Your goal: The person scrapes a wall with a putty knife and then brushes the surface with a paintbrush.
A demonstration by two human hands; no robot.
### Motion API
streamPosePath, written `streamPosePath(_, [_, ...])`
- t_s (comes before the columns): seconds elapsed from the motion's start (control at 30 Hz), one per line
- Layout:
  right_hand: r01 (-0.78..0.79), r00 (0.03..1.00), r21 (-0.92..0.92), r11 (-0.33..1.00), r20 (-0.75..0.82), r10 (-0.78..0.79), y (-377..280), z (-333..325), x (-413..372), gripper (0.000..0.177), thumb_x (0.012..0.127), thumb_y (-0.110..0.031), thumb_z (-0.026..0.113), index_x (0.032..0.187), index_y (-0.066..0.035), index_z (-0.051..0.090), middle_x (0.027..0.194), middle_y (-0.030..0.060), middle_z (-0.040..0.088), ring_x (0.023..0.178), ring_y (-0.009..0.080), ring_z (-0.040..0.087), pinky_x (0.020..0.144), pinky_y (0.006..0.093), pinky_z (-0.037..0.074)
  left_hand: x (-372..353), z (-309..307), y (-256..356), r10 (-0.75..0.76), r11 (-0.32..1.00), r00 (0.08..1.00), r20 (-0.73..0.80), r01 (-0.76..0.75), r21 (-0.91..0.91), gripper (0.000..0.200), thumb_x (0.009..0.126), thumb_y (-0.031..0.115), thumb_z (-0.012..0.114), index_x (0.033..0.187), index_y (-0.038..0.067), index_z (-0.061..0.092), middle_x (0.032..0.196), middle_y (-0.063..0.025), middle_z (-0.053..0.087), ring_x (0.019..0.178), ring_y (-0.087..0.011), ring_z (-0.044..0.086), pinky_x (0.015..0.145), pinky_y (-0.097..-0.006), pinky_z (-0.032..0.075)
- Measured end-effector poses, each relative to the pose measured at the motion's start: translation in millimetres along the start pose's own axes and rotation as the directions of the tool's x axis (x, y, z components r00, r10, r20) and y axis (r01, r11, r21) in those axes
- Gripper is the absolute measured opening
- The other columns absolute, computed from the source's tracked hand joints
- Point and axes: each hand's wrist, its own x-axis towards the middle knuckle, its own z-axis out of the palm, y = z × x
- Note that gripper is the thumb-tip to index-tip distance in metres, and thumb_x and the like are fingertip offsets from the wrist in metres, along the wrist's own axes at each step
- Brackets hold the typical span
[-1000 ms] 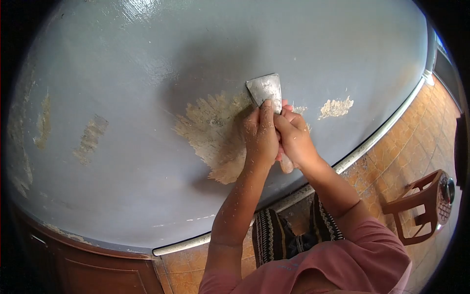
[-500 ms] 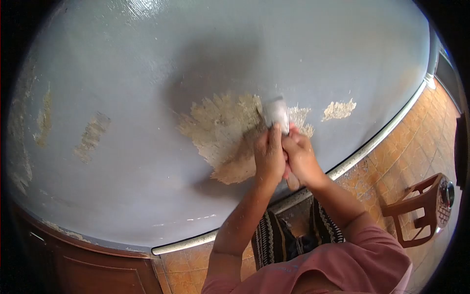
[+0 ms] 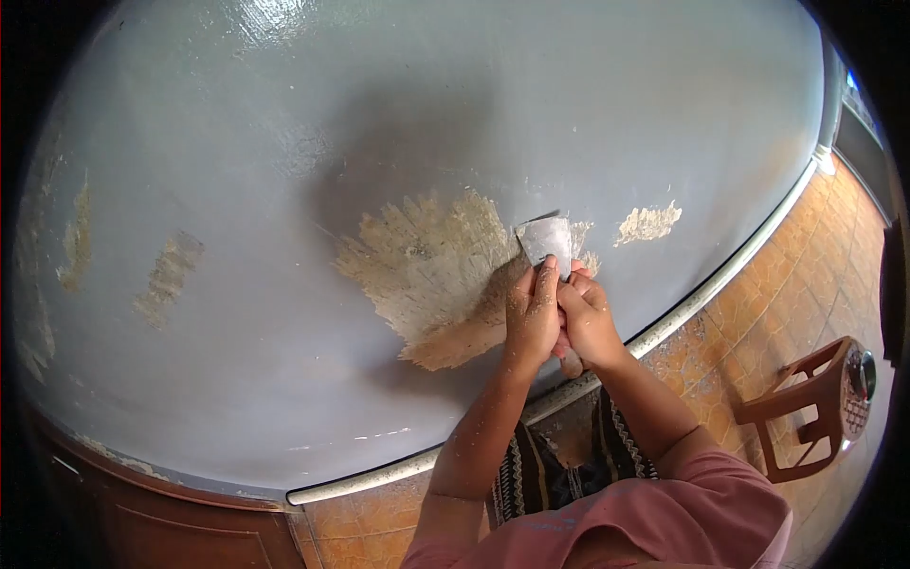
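Both hands grip one metal scraper (image 3: 547,243) whose blade lies against the grey wall (image 3: 237,370). My left hand (image 3: 534,318) is closed on it, thumb along the lower part of the blade. Beside it on the right, my right hand (image 3: 590,322) is wrapped round the handle, whose rounded end shows below the fingers. Just left of the blade is a large bare patch (image 3: 417,270) with ragged paint edges; a little bare surface also shows to the blade's right. Pale flakes dot my left hand and forearm.
Smaller bare patches mark the wall at the right (image 3: 648,224) and left (image 3: 169,278). A pale pipe (image 3: 701,294) runs along the wall's base. On the tiled floor (image 3: 749,322) stands a brown stool (image 3: 810,408) with a round dark object on it. Brown wooden panelling (image 3: 190,536) fills the lower left.
The scraper and both hands have shifted slightly right and down in view, and the blade looks sharper and more turned. The wall has also moved a little in view. Both hands still hold the scraper.
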Motion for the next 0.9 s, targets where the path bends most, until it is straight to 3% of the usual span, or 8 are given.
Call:
streamPosePath(0.03, [0.007,1.000,0.004,1.000,0.020,-0.007,-5,-1,2,0.032,0.094,-0.015,0.044,0.065,-0.003,0.052,0.052,0.0072,0.051,0.035,0.0143,0.045,0.032,0.0255,0.034,0,3,6,0.004,0.998,1.000,-0.027,-0.002,0.062,0.042,0.098,0.035,0.045,0.106,-0.004,0.056,0.095,-0.0144,0.067,0.058,-0.0126,0.060,0.034,-0.0225,0.040])
streamPosePath(0.27, [-0.008,1.000,-0.069,0.998,0.015,0.009,1,-6,-3,0.034,0.094,-0.019,0.044,0.067,-0.001,0.054,0.050,0.0079,0.051,0.035,0.0144,0.048,0.034,0.0255,0.037,-7,0,-19,0.039,0.999,0.998,-0.059,-0.038,0.018,0.041,0.098,0.033,0.044,0.102,-0.005,0.058,0.094,-0.0150,0.066,0.064,-0.0145,0.063,0.039,-0.0239,0.043])
streamPosePath(0.5, [0.070,0.994,-0.103,0.992,0.091,-0.061,-29,5,7,0.037,0.092,-0.014,0.043,0.059,0.000,0.049,0.050,0.0106,0.052,0.037,0.0160,0.049,0.044,0.0276,0.044,1,12,40,0.106,0.980,0.991,-0.076,-0.091,0.178,0.039,0.097,0.029,0.047,0.095,-0.006,0.061,0.090,-0.0151,0.066,0.076,-0.0166,0.064,0.053,-0.0248,0.049])
streamPosePath(0.6, [0.306,0.952,-0.219,0.927,0.067,-0.299,16,-7,15,0.036,0.092,-0.014,0.044,0.059,0.000,0.049,0.053,0.0107,0.054,0.038,0.0160,0.049,0.043,0.0288,0.043,-11,9,15,0.064,0.996,0.986,-0.152,-0.054,0.072,0.036,0.097,0.027,0.048,0.099,-0.006,0.062,0.090,-0.0131,0.067,0.080,-0.0163,0.062,0.075,-0.0307,0.050])
streamPosePath(0.67, [0.409,0.910,-0.263,0.874,0.057,-0.410,25,-6,33,0.036,0.091,-0.014,0.044,0.058,0.000,0.049,0.055,0.0104,0.055,0.039,0.0158,0.049,0.041,0.0292,0.042,-2,-1,13,0.212,0.950,0.973,-0.095,-0.183,0.252,0.037,0.098,0.028,0.047,0.101,-0.006,0.062,0.091,-0.0132,0.067,0.078,-0.0159,0.063,0.068,-0.0284,0.051])
streamPosePath(0.73, [0.050,0.997,-0.087,0.995,0.063,-0.044,-33,17,24,0.037,0.091,-0.014,0.044,0.058,-0.001,0.049,0.055,0.0104,0.055,0.038,0.0155,0.049,0.041,0.0278,0.042,11,1,52,0.108,0.974,0.990,-0.096,-0.087,0.207,0.040,0.098,0.031,0.045,0.102,-0.005,0.062,0.091,-0.0129,0.067,0.075,-0.0149,0.062,0.060,-0.0252,0.050])
streamPosePath(0.77, [0.041,0.996,-0.068,0.997,0.083,-0.035,-36,18,21,0.037,0.092,-0.014,0.044,0.058,0.000,0.050,0.054,0.0103,0.055,0.038,0.0156,0.049,0.041,0.0277,0.042,14,11,66,0.131,0.990,0.989,-0.071,-0.127,0.065,0.042,0.098,0.033,0.045,0.103,-0.005,0.062,0.091,-0.0125,0.067,0.072,-0.0143,0.062,0.053,-0.0227,0.048])
streamPosePath(0.9, [0.068,0.996,-0.120,0.990,0.063,-0.061,-22,10,5,0.036,0.092,-0.013,0.043,0.060,0.001,0.051,0.052,0.0097,0.052,0.038,0.0159,0.049,0.038,0.0277,0.040,-9,4,36,0.064,0.988,0.995,-0.071,-0.053,0.144,0.040,0.098,0.031,0.045,0.102,-0.006,0.061,0.093,-0.0147,0.066,0.076,-0.0163,0.063,0.058,-0.0245,0.051])
